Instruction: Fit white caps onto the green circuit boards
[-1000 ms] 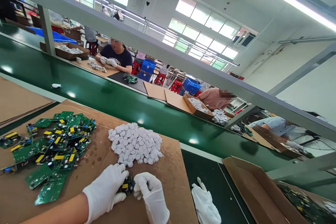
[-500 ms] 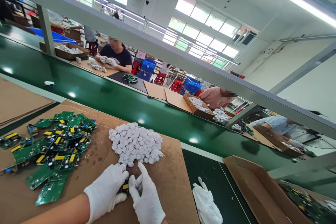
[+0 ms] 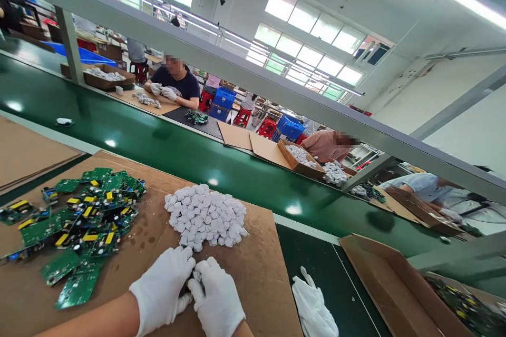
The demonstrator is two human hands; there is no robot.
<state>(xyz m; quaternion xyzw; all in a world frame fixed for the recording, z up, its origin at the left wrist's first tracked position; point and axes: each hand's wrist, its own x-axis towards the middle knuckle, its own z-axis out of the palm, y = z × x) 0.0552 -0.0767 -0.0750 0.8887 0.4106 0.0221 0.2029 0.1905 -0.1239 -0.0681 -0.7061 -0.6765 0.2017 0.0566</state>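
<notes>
My left hand [image 3: 163, 285], in a white glove, is closed round a small circuit board [image 3: 184, 289]; the fingers cover most of it. My right hand [image 3: 220, 295], gloved as well, is bent in against the left one, its fingertips pinching a small greyish-white piece [image 3: 197, 276] at the board. How the piece sits on the board is hidden by the fingers. Just beyond both hands lies a heap of small white pieces [image 3: 205, 216]. To the left is a pile of green circuit boards [image 3: 97, 210] with yellow and black parts. All this rests on a cardboard sheet [image 3: 253, 284].
A green conveyor belt [image 3: 158, 142] runs across beyond the cardboard, carrying one board with a white piece [image 3: 64, 122]. At right lie a loose white glove [image 3: 312, 305] and an open cardboard box [image 3: 379, 268]. Co-workers sit across the belt, under a slanting metal beam [image 3: 245, 73].
My right hand's fingers have closed in against the left hand, and the forefinger that stuck out is now bent. The board between them is more covered. The piece on the belt has shifted left.
</notes>
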